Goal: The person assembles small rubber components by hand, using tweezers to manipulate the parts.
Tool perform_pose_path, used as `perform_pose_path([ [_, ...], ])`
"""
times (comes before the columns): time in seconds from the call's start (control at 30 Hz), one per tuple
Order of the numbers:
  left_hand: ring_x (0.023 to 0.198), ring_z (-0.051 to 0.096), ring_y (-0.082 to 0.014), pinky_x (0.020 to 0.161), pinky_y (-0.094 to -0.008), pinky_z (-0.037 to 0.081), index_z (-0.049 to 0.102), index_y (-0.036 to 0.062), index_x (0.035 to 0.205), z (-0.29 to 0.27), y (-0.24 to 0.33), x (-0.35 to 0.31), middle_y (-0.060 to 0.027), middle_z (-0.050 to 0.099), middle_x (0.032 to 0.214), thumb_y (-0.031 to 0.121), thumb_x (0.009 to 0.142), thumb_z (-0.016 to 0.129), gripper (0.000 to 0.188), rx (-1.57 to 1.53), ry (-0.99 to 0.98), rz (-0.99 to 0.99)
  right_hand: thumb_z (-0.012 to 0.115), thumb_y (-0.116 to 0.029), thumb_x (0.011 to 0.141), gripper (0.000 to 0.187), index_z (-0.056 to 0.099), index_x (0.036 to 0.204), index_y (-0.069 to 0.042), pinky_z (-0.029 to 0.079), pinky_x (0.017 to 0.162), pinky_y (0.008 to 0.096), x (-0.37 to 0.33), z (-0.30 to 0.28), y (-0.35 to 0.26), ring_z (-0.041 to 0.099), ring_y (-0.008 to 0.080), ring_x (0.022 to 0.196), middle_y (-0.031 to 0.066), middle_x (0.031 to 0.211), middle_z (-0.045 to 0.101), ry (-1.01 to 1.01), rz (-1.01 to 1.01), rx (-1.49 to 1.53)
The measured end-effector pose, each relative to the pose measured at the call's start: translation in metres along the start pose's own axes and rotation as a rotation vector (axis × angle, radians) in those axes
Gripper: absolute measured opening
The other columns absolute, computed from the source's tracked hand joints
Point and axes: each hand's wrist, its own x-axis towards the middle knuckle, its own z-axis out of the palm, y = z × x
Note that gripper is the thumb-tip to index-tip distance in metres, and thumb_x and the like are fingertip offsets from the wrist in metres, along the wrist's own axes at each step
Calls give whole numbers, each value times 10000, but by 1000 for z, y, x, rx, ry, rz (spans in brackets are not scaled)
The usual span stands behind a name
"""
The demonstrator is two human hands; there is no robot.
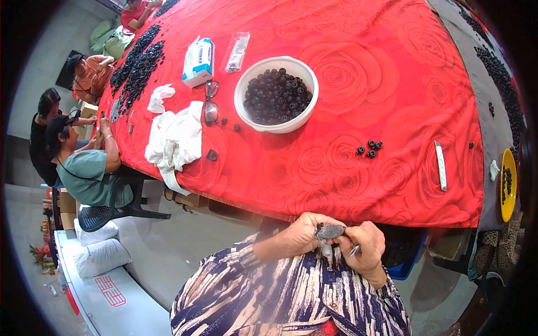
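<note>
Just in front of my body, off the table's near edge, my left hand [305, 234] is closed on a small dark grey piece [330, 231] with a rough-looking surface. My right hand [367, 247] meets it from the other side, its fingers curled round a thin silvery tool [354, 251] whose kind I cannot make out. Below the grey piece hangs something pale [325, 249], too small to name. On the red tablecloth [269, 185] ahead stands a white bowl [242, 109] filled with small black round parts [277, 95]. Several more black parts [371, 149] lie to its right.
A craft knife [440, 165] lies at the right. White cloth [176, 137], glasses [210, 103], a blue-white box [199, 61] and a clear packet [237, 52] lie left of centre. A yellow plate [508, 185] sits far right. Other people [84, 162] work along the left side.
</note>
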Motion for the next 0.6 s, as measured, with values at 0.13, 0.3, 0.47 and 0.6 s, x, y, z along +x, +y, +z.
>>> perform_pose_path([
  [0.13, 801, 564, -67, 705, -208, 453, 629, 4, 1025, -5, -3, 1, -17, 629, 891, 44, 850, 583, 185, -136, -43, -9, 703, 21, 674, 301, 568, 943, 2, 335, 428, 293, 6, 2, -4, 426, 168, 451, 27, 556, 437, 8, 52, 29],
  [0.3, 724, 600, -99, 659, -207, 489, 638, -13, 1011, -1, -9, 3, -65, 654, 853, 113, 813, 664, 237, -314, -59, -55, 716, 3, 662, 312, 594, 948, 29, 324, 432, 304, 3, -4, -2, 452, 177, 455, 47, 605, 514, -29, -69, -31],
  [0.47, 732, 607, -105, 658, -217, 493, 632, -5, 1028, -1, -3, 5, -64, 652, 861, 83, 807, 657, 239, -331, -95, -60, 719, 10, 652, 284, 596, 908, 14, 321, 432, 302, 2, 0, 0, 451, 170, 453, 41, 599, 514, 12, -49, -54],
  [0.6, 681, 617, -144, 612, -254, 515, 632, -11, 1012, 3, 45, -12, -106, 647, 892, -4, 815, 592, 201, 274, 242, 152, 716, 57, 635, 290, 549, 857, -25, 338, 430, 296, 4, 2, 2, 458, 174, 439, 51, 582, 511, 18, -59, -22],
])
